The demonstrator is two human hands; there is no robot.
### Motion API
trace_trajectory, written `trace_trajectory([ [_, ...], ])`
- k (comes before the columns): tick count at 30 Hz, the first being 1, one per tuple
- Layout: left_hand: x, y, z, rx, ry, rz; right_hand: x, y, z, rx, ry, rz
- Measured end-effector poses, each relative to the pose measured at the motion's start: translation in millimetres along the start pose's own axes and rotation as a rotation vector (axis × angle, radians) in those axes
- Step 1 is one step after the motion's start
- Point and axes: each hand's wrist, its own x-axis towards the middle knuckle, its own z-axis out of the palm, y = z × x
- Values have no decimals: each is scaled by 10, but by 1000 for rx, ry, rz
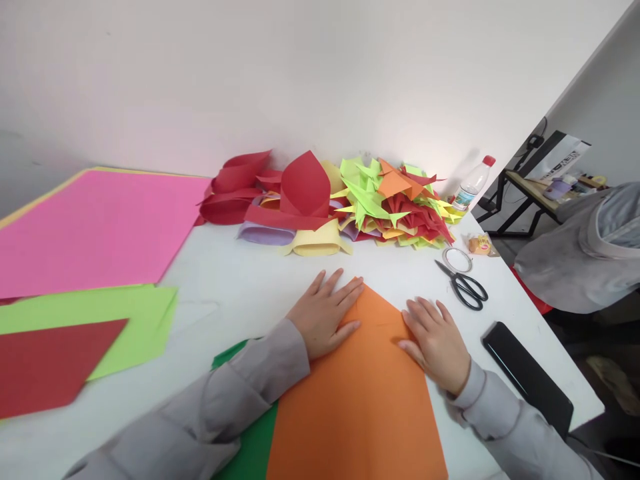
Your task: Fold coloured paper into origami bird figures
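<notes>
A sheet of orange paper (357, 407) lies in front of me, its far end coming to a point with slanted edges. My left hand (325, 317) rests flat on its upper left edge, fingers spread and reaching to the tip. On the upper right edge lies my right hand (434, 340), fingers stretched out and touching the paper. Green paper (257, 440) shows under the orange sheet at the left, partly hidden by my left sleeve. Black-handled scissors (465, 287) and a roll of tape (457, 260) are beyond my right hand.
Pink sheets (110, 227), light green paper (155, 327) and red paper (55, 367) lie at left. Folded red paper shapes (305, 187) and a pile of pointed paper pieces (395, 207) line the wall. A bottle (473, 183), a wrapped snack (481, 245) and a black phone (527, 373) are at right.
</notes>
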Motion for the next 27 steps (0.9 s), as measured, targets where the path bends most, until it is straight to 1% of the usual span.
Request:
trace_trajectory([
  [3,-4,10,-3,6,4,-8,-117,54,-65,-10,21,3],
  [5,-4,15,-11,8,8,-8,-72,52,-107,-5,33,-10],
  [7,-3,19,-19,13,16,-7,72,14,-133,6,41,-12],
  [9,-1,22,-20,23,22,-9,289,-51,-120,21,30,-14],
  [13,-3,29,-3,25,26,-28,736,-190,29,53,-47,-74],
  [15,-4,29,4,21,26,-42,853,-227,106,64,-66,-80],
  [18,-4,27,0,13,12,-41,819,-213,132,82,-50,-83],
  [21,-3,30,-13,-3,13,-47,651,-141,47,91,-27,-97],
  [23,-2,38,-18,-15,20,-51,583,-108,-26,89,-33,-99],
  [25,0,46,-14,-22,24,-46,612,-122,-71,84,-42,-101],
  [27,1,46,0,-18,32,-48,734,-182,-67,97,-40,-121],
])
